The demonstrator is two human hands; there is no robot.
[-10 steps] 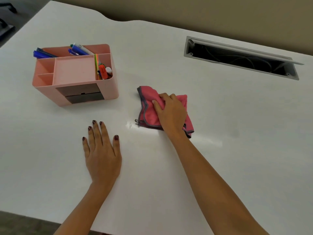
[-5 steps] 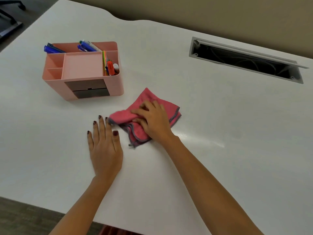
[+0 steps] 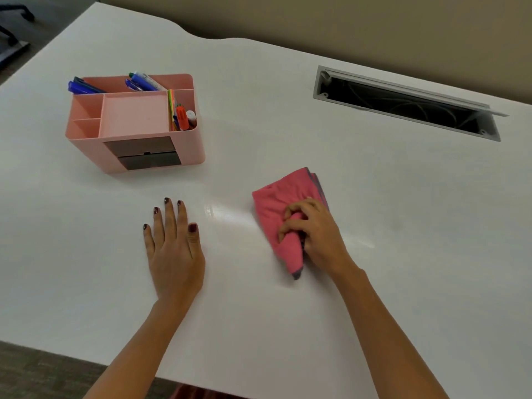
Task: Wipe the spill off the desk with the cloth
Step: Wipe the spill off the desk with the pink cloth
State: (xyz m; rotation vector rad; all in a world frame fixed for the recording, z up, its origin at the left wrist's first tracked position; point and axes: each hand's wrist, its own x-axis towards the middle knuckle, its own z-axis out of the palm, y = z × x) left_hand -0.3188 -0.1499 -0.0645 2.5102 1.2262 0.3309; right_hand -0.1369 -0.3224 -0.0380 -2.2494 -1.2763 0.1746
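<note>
White tabletop (image 3: 388, 203), wet sheen (image 3: 227, 217) at centre | pink cloth (image 3: 275, 201) bunched just right of it, gripped by right hand (image 3: 316, 234), fingers curled | left hand (image 3: 172, 254) flat, holding nothing | advice: press flat, sweep overlapping passes across sheen.

Count: 1 tabletop (image 3: 288, 133), 1 pink cloth (image 3: 276, 203), 1 pink desk organizer (image 3: 89, 151) with 2 dark drawers (image 3: 144, 154), 1 cable slot (image 3: 403, 108). 2 hands: left hand (image 3: 172, 254), right hand (image 3: 319, 237). Pens: roughly 4 blue pens (image 3: 83, 87) (tightly packed, exact count unclear), 1 orange highlighter (image 3: 182, 115).
</note>
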